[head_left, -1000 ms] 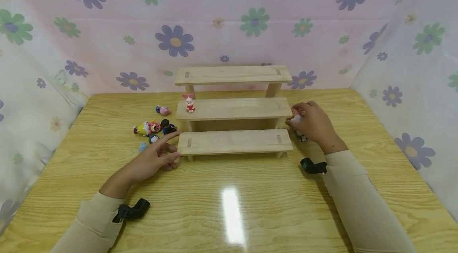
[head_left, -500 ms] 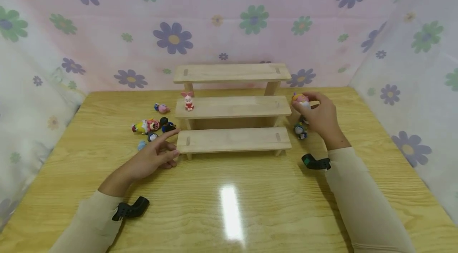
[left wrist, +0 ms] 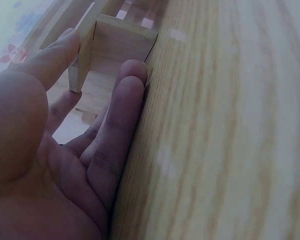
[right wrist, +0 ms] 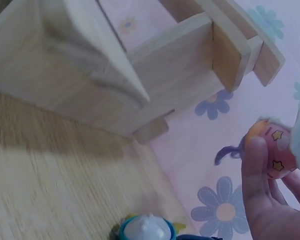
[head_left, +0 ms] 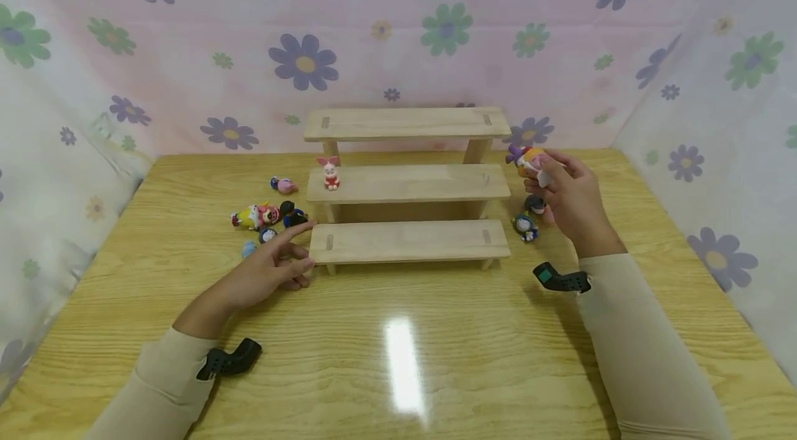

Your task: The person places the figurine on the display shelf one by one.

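My right hand [head_left: 575, 201] holds a small toy figurine [head_left: 529, 160] between thumb and fingers, right of the three-step wooden shelf [head_left: 407, 243]. In the right wrist view the figurine [right wrist: 277, 150] shows a purple end, an orange band, a pink part with yellow stars and a white part. It is tipped sideways, purple end leftward. My left hand [head_left: 264, 274] rests by the shelf's left side, index finger and thumb touching the end of the lowest step. In the left wrist view its other fingers [left wrist: 117, 115] lie along the table.
A white-and-red pig figurine [head_left: 331, 176] sits on the middle step's left end. Left of the shelf lie several figurines, including a yellow-and-pink one [head_left: 255, 216]. A blue-green figurine [head_left: 525, 225] and a dark one [head_left: 534, 205] lie below my right hand. Flowered cloth [head_left: 373, 4] hangs behind.
My right hand has lifted the figurine from beside the shelf, moved slightly right and turned it, uncovering the figurines below. My left hand stays at the lowest step.
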`<state>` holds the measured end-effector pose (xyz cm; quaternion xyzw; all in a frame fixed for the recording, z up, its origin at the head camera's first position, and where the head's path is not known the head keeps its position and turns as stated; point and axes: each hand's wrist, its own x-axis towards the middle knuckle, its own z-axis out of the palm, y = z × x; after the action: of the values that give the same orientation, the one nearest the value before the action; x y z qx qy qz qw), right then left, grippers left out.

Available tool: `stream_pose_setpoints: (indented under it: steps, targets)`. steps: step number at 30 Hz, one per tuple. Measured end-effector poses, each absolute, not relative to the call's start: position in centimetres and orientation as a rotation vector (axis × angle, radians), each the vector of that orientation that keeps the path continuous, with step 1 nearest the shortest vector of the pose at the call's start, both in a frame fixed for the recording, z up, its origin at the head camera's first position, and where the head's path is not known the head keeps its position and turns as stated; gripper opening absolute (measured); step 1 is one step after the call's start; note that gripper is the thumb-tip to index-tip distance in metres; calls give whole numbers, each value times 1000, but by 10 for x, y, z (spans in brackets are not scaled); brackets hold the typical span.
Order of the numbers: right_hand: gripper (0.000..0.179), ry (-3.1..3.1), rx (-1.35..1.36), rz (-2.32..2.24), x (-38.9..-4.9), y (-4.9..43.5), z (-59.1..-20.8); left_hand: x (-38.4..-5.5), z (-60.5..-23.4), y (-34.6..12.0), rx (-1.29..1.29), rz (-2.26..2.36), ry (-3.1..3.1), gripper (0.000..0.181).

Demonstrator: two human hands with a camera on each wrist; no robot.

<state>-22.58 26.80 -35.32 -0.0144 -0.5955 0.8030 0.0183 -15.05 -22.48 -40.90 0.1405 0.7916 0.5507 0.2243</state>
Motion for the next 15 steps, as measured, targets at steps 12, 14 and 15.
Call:
stream_pose_setpoints:
  steps: [12, 14, 15]
  targets:
    - [47, -1397, 73, 2870, -226, 265, -344, -152, -410, -225, 372, 1525, 2174, 70]
    - [48, -1375, 124, 2871, -224, 264, -343, -152, -410, -225, 366, 1520, 2175, 69]
    - [49, -1361, 158, 2869, -224, 263, -343, -152, -410, -225, 363, 1517, 2176, 69]
